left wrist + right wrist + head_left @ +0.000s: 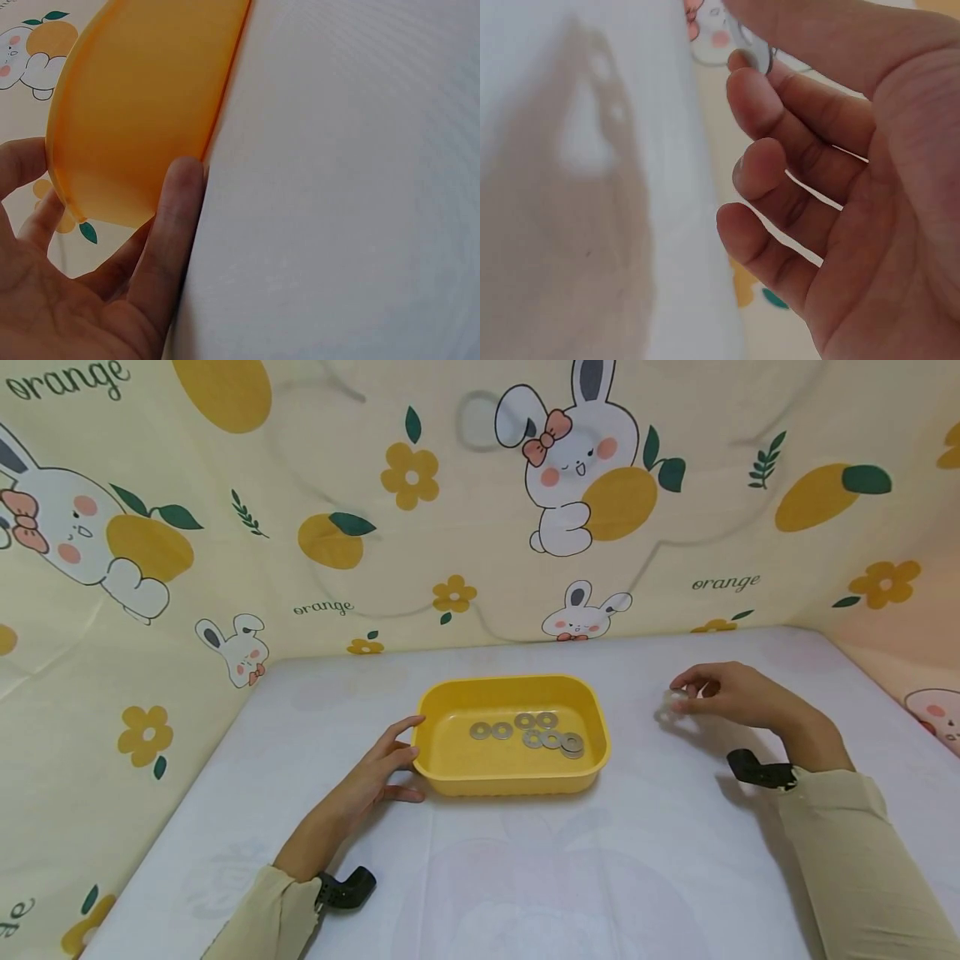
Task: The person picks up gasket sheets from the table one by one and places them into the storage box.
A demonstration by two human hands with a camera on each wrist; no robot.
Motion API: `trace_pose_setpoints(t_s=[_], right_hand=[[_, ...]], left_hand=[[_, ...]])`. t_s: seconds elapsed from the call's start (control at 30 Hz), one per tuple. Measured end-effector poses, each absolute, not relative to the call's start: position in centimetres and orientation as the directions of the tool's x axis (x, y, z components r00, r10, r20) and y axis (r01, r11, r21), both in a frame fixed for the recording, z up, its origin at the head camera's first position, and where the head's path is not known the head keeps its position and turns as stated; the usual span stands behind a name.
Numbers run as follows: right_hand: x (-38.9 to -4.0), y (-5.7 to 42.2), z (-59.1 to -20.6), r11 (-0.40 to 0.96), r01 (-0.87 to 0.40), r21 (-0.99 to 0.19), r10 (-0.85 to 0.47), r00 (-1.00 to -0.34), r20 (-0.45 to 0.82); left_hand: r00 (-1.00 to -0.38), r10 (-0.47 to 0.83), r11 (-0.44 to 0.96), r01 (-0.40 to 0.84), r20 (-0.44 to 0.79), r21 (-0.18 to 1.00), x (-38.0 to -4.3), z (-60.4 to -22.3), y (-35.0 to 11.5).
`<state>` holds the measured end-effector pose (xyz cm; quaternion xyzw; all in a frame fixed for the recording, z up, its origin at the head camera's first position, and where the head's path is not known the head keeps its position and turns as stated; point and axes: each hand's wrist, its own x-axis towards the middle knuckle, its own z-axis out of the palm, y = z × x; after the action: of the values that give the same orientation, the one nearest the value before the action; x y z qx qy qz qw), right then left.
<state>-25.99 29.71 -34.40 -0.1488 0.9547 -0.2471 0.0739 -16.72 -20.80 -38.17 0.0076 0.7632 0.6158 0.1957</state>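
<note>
A yellow plastic basin with rounded corners stands on the table, and several flat metal washers lie on its floor, some overlapping at the right. My left hand is at the basin's left end, fingers spread and touching the outer wall and rim; its fingertips show against the yellow wall in the left wrist view. Off to the right of the basin, my right hand pinches a washer between thumb and fingertips, raised over the table. The other fingers of that hand are loosely bent.
A white cloth covers the table. Behind and beside it hangs a cream curtain printed with rabbits and oranges. Each wrist carries a black camera mount, and the right one casts a shadow on the cloth.
</note>
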Motion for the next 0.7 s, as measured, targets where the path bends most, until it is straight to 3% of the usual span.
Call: trace_pose_setpoints(t_s=[0.7], right_hand=[[-25.4,27.6,-33.5,0.829,-0.303,-0.47,-0.34,-0.94,0.006]], left_hand=[[-0.93,0.237,0.236,-0.226,-0.281,0.945,-16.8,-38.2,-20.8]])
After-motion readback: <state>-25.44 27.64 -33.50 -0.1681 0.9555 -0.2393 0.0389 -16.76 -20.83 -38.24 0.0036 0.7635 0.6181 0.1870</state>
